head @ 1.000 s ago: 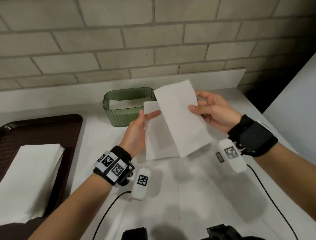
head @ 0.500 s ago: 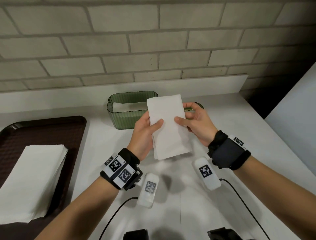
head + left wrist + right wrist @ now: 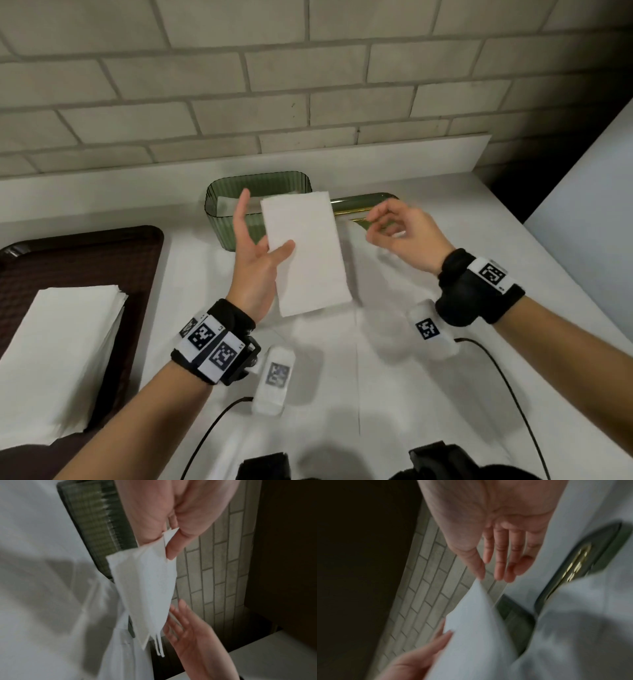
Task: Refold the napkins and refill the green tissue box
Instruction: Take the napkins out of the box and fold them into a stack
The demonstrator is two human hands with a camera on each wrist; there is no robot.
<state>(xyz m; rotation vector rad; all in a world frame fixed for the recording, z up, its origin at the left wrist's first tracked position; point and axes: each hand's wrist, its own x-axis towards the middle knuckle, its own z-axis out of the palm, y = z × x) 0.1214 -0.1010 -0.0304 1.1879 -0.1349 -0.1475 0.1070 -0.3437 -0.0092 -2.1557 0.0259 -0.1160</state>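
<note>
My left hand (image 3: 258, 265) holds a white folded napkin (image 3: 306, 260) upright above the table, just in front of the green tissue box (image 3: 219, 192). Its thumb (image 3: 172, 550) pinches the napkin (image 3: 145, 588) near the left edge, and the index finger points up beside it. The ribbed box is open, with white napkins lying inside. To the right of the napkin, my right hand (image 3: 390, 228) hovers loosely curled and holds nothing. In the right wrist view its fingers (image 3: 500, 561) lie nearly straight, just off the napkin (image 3: 479, 628).
The box's green lid (image 3: 366, 202) with a gold slot lies right of the box, under my right hand. A brown tray (image 3: 85, 246) at the left carries a stack of unfolded white napkins (image 3: 61, 359). A brick wall runs behind the white table (image 3: 394, 394).
The open napkin was folded shut between both hands. My right hand has since let go and drawn off to the right, and the left hand alone keeps the napkin.
</note>
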